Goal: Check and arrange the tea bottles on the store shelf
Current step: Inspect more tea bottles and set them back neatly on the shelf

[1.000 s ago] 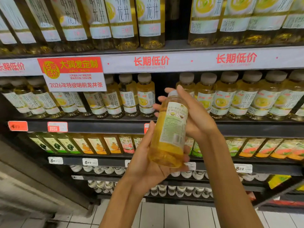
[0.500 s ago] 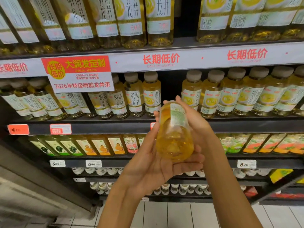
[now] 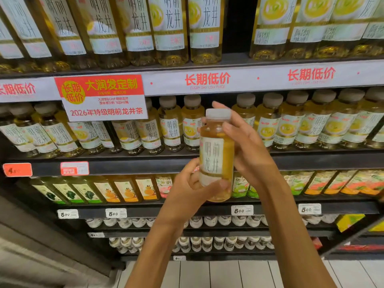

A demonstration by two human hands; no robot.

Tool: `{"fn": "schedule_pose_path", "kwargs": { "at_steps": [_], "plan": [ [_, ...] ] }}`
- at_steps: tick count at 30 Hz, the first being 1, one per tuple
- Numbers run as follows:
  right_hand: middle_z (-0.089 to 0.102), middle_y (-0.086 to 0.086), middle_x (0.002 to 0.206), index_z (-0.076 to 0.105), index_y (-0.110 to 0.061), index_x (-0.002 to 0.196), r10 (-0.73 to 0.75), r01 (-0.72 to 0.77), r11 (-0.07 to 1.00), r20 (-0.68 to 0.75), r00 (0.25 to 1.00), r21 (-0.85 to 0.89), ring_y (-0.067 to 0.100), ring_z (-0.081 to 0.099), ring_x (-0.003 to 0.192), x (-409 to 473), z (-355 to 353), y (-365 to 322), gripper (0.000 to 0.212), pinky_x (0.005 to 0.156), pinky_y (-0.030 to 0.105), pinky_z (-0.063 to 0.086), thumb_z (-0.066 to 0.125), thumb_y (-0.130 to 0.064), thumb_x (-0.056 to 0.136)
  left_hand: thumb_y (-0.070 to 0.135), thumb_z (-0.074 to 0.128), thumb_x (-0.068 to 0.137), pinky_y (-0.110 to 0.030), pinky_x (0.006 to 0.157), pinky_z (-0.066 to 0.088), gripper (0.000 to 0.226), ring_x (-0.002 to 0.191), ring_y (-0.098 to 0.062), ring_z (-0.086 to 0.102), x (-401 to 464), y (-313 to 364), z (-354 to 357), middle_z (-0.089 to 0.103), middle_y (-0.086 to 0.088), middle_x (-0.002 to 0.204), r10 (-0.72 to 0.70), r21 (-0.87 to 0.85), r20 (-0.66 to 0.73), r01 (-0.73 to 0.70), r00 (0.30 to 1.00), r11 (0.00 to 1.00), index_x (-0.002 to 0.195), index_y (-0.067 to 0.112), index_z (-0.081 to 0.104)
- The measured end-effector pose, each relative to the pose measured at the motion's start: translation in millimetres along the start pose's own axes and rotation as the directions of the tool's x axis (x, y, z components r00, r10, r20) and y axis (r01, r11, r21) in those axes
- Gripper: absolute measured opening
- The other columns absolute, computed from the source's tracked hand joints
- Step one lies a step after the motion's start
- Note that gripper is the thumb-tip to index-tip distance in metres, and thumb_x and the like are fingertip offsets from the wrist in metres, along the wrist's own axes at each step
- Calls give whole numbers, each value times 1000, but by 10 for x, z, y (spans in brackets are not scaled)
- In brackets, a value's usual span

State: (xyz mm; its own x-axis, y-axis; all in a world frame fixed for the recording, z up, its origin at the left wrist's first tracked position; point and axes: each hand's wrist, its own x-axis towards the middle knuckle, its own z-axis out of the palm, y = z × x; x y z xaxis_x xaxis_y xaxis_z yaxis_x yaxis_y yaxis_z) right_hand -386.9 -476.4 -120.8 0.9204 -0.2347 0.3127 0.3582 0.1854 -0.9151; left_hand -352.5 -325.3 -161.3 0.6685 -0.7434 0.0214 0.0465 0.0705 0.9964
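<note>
I hold one yellow tea bottle [image 3: 216, 156] with a pale cap upright in front of the shelves, its white label with black characters facing me. My left hand [image 3: 187, 192] cups its lower part, thumb across the bottom of the label. My right hand [image 3: 247, 146] wraps its upper right side, fingers reaching up to the cap. Behind the bottle, the middle shelf [image 3: 145, 165] carries a row of the same tea bottles [image 3: 170, 125], with a dark gap right behind the one I hold.
The top shelf holds larger tea bottles [image 3: 170, 32] above a white price strip [image 3: 207, 80] and a red-and-white promo sign [image 3: 101, 96]. Lower shelves carry orange and green labelled drinks [image 3: 126, 190] and small white-capped bottles [image 3: 209, 221]. Tiled floor [image 3: 228, 273] lies below.
The bottle was tipped with its base toward me and now stands upright, label facing me. My view has shifted closer to the shelf.
</note>
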Motion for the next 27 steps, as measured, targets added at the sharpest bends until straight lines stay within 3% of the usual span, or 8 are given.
{"fn": "schedule_pose_path", "kwargs": {
  "at_steps": [3,6,10,13,18,22,25,27],
  "plan": [
    [62,3,126,45,-27,136,-110,114,983,38,993,-144,21,58,118,-67,11,-10,58,97,37,50,66,-26,82,5,83,70,-18,79,53,61,100,-10,67,60,10,-18,72,3,108,175,123,-130,-160,976,980,121,24,55],
    [64,3,117,48,-19,130,-197,192,968,-15,980,-164,23,62,112,-87,49,-22,60,89,35,53,72,-21,75,8,85,66,-22,84,52,65,104,-11,64,105,16,3,68,2,112,304,222,-173,-264,937,939,121,20,54],
    [63,8,105,52,-12,117,-259,266,960,83,962,-89,30,62,101,-104,22,-151,46,86,41,51,67,-10,73,39,83,57,-27,86,53,72,112,-15,59,119,32,-27,58,-2,121,199,306,-35,-179,979,935,121,37,50],
    [63,8,105,53,-12,117,-275,292,954,198,941,-64,28,62,99,-142,15,-252,47,85,38,50,66,-2,73,26,85,67,-13,80,50,65,105,-3,63,86,79,-85,65,9,115,150,279,134,-183,979,943,118,43,49],
    [56,3,130,46,-18,133,-314,334,939,194,930,-83,27,50,126,-158,4,-283,63,101,45,44,71,-13,75,14,83,68,-16,75,53,65,100,-7,66,107,107,-10,66,10,108,339,275,-14,-322,941,906,125,21,51],
    [56,4,131,42,-18,135,-243,247,967,61,968,-63,23,52,126,-190,58,-171,69,97,39,49,71,-10,73,15,83,69,-39,83,55,65,105,-23,61,161,91,23,61,-2,113,474,458,-187,-350,860,817,125,17,50],
    [60,9,122,47,-10,125,-228,230,969,35,973,-90,27,56,121,-187,67,-170,60,95,45,50,72,-8,71,14,82,72,-44,87,53,67,110,-24,58,176,46,23,57,-5,120,425,435,-165,-321,890,842,128,20,46],
    [61,8,117,52,-11,118,-245,254,957,81,966,-140,25,57,117,-192,61,-219,54,92,37,51,73,-5,68,18,78,76,-38,92,52,68,116,-18,56,180,24,-20,53,-3,127,357,391,-94,-295,929,872,133,26,43]
  ]
}}
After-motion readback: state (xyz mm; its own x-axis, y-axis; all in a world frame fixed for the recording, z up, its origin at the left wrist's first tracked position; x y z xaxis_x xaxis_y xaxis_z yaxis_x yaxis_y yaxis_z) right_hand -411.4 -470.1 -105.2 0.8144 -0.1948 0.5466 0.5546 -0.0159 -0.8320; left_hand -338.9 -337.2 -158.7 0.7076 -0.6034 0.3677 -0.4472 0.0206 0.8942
